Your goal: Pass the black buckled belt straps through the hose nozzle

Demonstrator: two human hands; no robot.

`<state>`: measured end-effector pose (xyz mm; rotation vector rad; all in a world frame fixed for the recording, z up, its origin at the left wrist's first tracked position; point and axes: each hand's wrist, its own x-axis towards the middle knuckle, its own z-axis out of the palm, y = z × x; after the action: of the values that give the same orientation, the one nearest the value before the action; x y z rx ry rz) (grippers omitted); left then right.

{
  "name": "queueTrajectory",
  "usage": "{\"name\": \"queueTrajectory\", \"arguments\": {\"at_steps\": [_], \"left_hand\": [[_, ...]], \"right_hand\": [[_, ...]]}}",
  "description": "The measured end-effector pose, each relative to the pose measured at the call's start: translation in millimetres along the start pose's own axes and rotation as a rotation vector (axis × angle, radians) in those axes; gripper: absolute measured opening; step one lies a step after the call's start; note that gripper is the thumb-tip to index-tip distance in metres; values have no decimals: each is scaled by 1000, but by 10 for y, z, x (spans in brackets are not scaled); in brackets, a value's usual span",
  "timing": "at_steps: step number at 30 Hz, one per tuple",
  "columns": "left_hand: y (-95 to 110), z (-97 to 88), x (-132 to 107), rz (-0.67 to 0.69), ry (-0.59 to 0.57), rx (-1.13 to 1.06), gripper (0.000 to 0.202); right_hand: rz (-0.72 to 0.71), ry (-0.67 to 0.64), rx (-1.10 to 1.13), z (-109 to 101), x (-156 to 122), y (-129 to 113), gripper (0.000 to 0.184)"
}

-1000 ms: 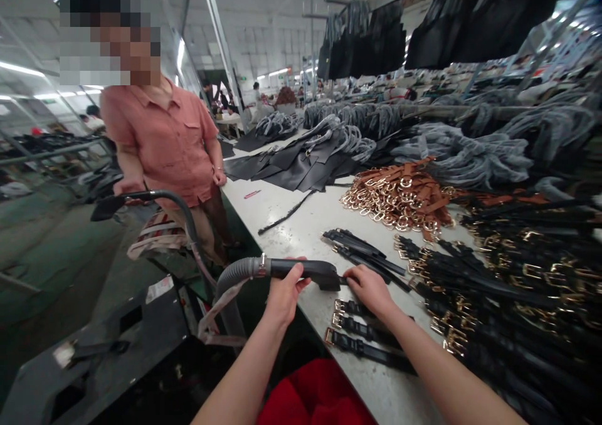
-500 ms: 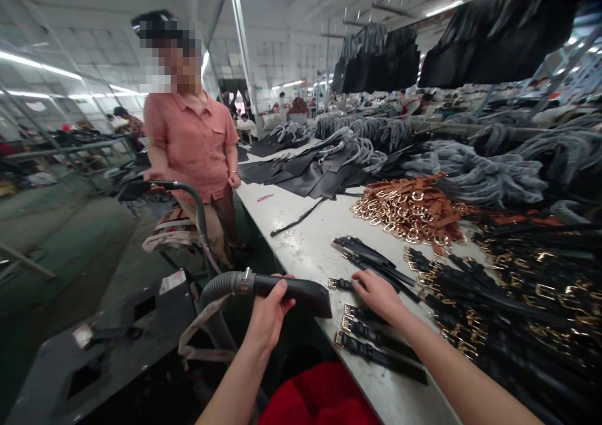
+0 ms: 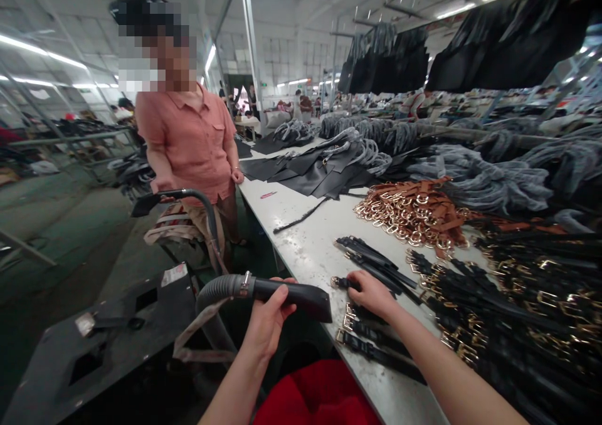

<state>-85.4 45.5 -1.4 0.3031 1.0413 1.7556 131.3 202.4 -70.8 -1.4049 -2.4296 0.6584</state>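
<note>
In the head view, a pale, scuffed table ran through a crowded workshop. The left hand gripped a black hose nozzle beside it; the right hand pinched a buckled strap at its near edge. I couldn't read the white label on the dark machine.

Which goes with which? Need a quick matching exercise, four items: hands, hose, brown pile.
Column one
1. left hand
2. ribbed hose
3. right hand
4. brown straps

Column two
A. heaped on the table, with gold-coloured rings
B. touching a buckled black strap
C. gripping a black nozzle
D. grey and curved

Pairs: 1-C, 2-D, 3-B, 4-A
</note>
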Motion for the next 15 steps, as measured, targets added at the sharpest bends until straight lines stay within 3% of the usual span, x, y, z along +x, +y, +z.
{"name": "queueTrajectory", "arguments": {"at_steps": [8, 15], "left_hand": [[13, 17, -88, -13, 25, 2, 38], [-15, 19, -83, -9, 22, 17, 36]], "right_hand": [[-25, -25, 17, -4, -26, 59, 40], [-9, -12, -7, -23, -24, 37, 28]]}}
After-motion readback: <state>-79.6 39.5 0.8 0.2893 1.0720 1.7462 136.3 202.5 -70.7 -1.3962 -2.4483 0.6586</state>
